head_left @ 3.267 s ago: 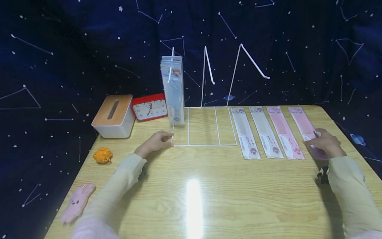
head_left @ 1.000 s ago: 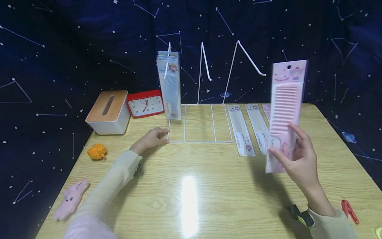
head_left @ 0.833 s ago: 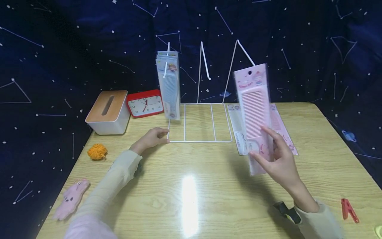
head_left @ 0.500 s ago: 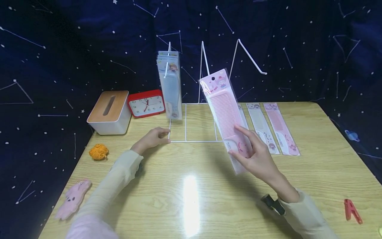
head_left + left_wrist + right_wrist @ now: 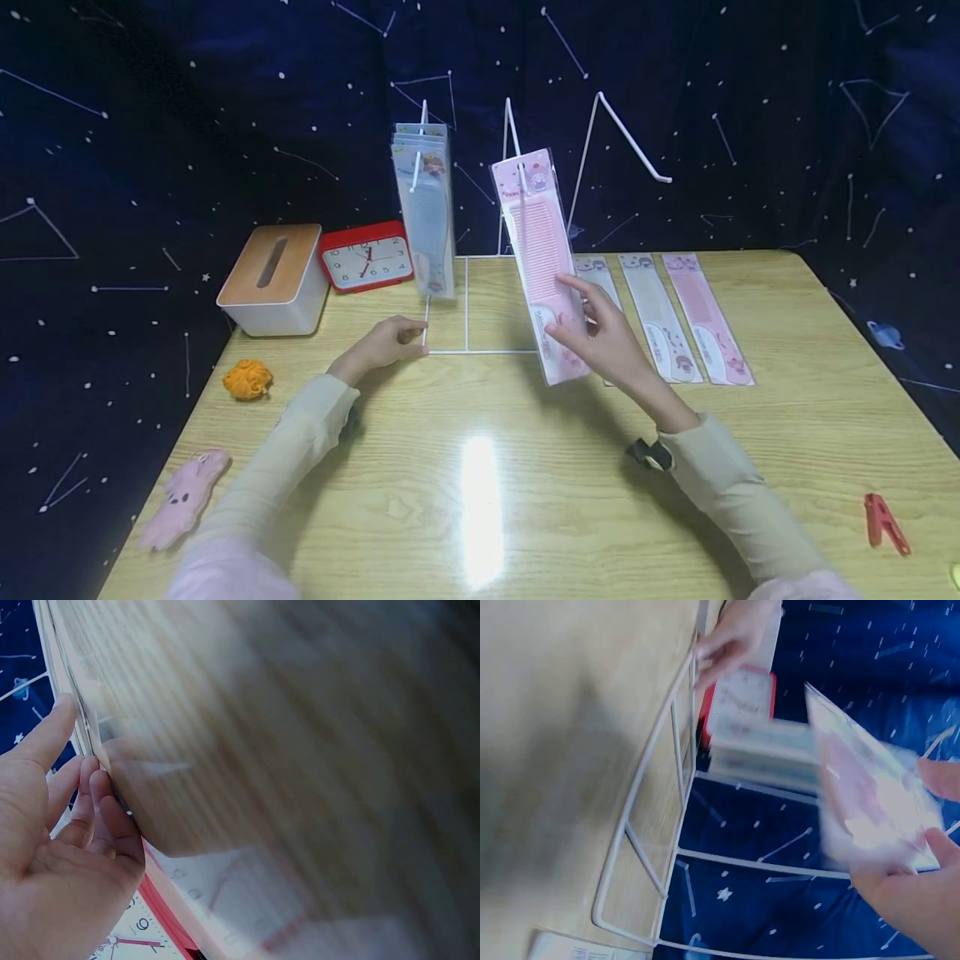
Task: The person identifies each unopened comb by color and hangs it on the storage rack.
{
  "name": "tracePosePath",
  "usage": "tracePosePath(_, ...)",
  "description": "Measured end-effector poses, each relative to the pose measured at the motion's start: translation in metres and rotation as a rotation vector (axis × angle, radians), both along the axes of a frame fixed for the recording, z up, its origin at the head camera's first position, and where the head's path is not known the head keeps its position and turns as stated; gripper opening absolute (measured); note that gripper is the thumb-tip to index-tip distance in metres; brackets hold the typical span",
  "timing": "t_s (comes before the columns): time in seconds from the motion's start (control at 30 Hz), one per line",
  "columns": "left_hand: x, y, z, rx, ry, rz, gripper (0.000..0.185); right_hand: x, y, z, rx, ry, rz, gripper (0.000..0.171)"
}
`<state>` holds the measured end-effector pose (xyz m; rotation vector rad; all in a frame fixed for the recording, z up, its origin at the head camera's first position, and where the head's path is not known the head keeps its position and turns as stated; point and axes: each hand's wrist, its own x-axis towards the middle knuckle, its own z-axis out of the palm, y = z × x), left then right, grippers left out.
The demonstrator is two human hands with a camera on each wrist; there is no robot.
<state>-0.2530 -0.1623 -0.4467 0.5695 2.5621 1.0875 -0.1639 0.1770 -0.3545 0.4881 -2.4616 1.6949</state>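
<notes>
The right hand [image 5: 607,337] pinches the lower end of a pink packaged comb [image 5: 538,258], holding it upright and slightly tilted above the white wire rack [image 5: 480,352], its top beside the middle hook [image 5: 517,154]. The left hook carries a bunch of blue packaged combs [image 5: 426,212]; the right hook [image 5: 630,142] is bare. The left hand [image 5: 382,346] rests at the rack's front left corner, fingers lightly curled against the wire. Three packaged combs [image 5: 675,317] lie flat right of the rack. The wooden worktop [image 5: 480,500] also holds a tissue box [image 5: 273,279], red clock [image 5: 365,256], orange ball [image 5: 247,379], pink plush [image 5: 183,498] and red clip [image 5: 885,523], before a starry dark backdrop
</notes>
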Motion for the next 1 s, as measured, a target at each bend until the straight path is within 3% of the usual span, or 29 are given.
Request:
tracePosePath(0.1,0.000,0.000,-0.003,0.005,-0.001,-0.003,0.055,-0.029,-0.002,-0.003,-0.023,-0.059,0.024,0.062)
tracePosePath(0.27,0.000,0.000,-0.006,0.007,0.004,-0.012,0.055,-0.070,-0.008,-0.007,0.037,-0.080,0.022,0.061)
tracePosePath(0.5,-0.001,-0.001,-0.005,-0.006,0.006,-0.007,0.055,-0.110,-0.017,-0.003,0.073,-0.086,0.019,0.055)
tracePosePath(0.73,-0.001,0.000,-0.004,-0.007,0.018,-0.017,0.055,-0.129,-0.016,-0.004,0.143,-0.107,0.016,0.056)
tracePosePath(1.0,-0.001,0.000,-0.002,-0.013,0.007,0.003,0.055,-0.129,-0.005,-0.009,0.185,-0.120,0.007,0.056)
